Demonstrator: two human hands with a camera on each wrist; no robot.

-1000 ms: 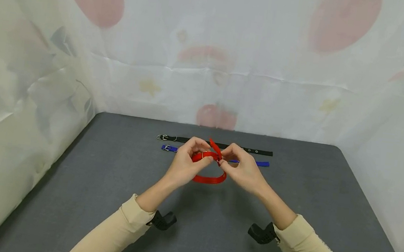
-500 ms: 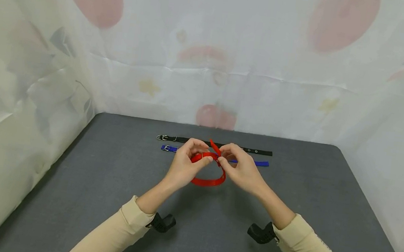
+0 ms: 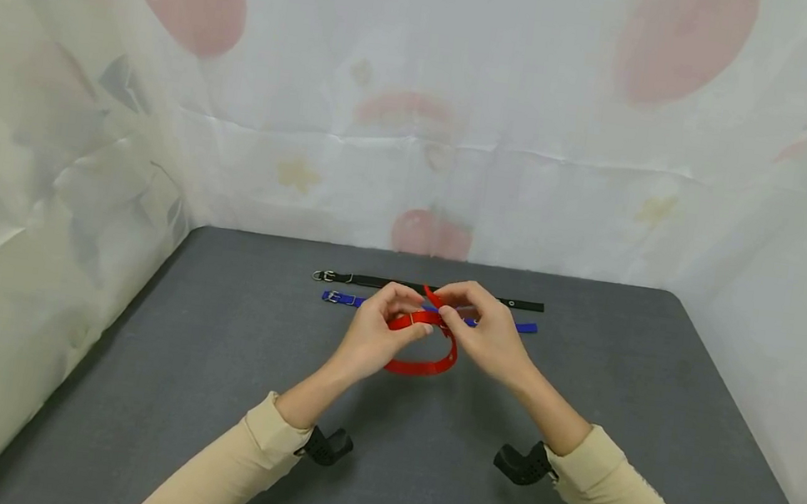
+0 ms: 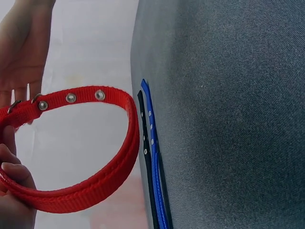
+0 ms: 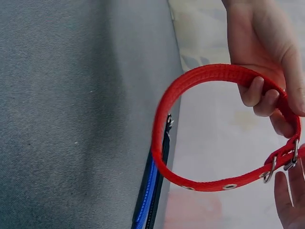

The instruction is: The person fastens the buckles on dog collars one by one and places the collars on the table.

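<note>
Red webbing collar [image 3: 424, 347] looped, held above the grey table [image 3: 204, 396] at frame centre — left hand [image 3: 372, 339] fingers curled round the band, right hand [image 3: 487, 338] pinching the strap tip at the buckle [image 5: 270, 172]. Loop's long axis runs left–right; tip points up-left. Risk: tip slipping back out if the pinch loosens.

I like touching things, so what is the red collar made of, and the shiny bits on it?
The red collar looks like woven nylon or similar fabric webbing: its surface shows fine ribbed weave and a matte look. The eyelets and buckle look like metal, silvery and glinting, though plated plastic cannot be ruled out. Both hands hold it near the buckle.
</note>
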